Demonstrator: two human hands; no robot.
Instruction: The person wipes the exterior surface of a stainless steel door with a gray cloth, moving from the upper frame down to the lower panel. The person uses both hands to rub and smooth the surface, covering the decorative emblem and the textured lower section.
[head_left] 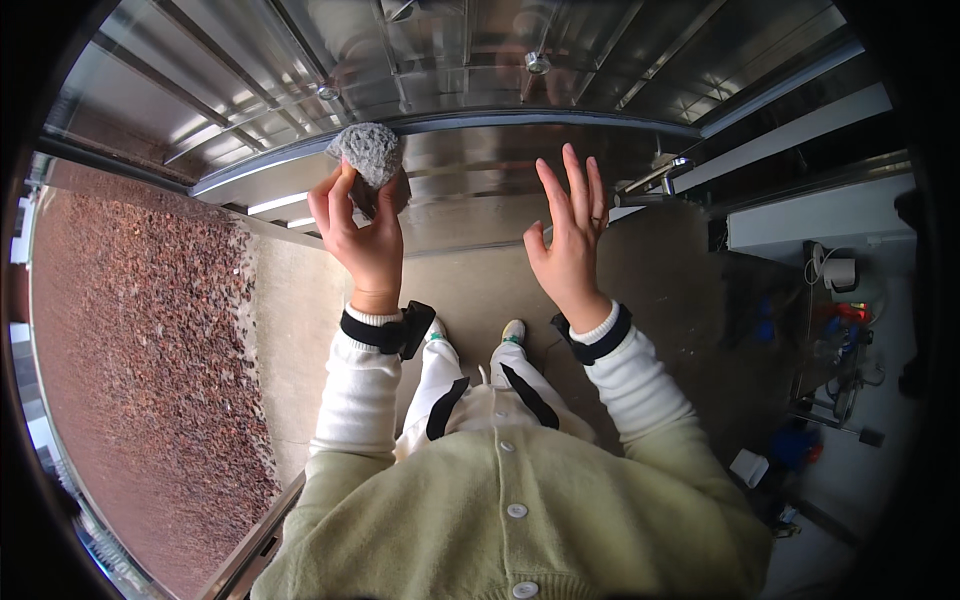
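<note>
My left hand (362,240) pinches a grey, fuzzy cloth (372,152), bunched up between thumb and fingers. It is held up close to a shiny metal door (450,190) with raised panels and round studs; whether the cloth touches the metal I cannot tell. To the right, my right hand (572,232) is raised with its fingers stretched and spread, holding nothing. Nearest to it is a metal door handle (660,178) on the door's right side. Black straps circle both wrists.
Reddish-brown gravel (160,380) covers the ground at left, beside a strip of pale concrete floor (300,310). At the right stand a white ledge (820,225), a white cup-like container (840,272) and assorted small items. My shoes (513,330) are on the concrete.
</note>
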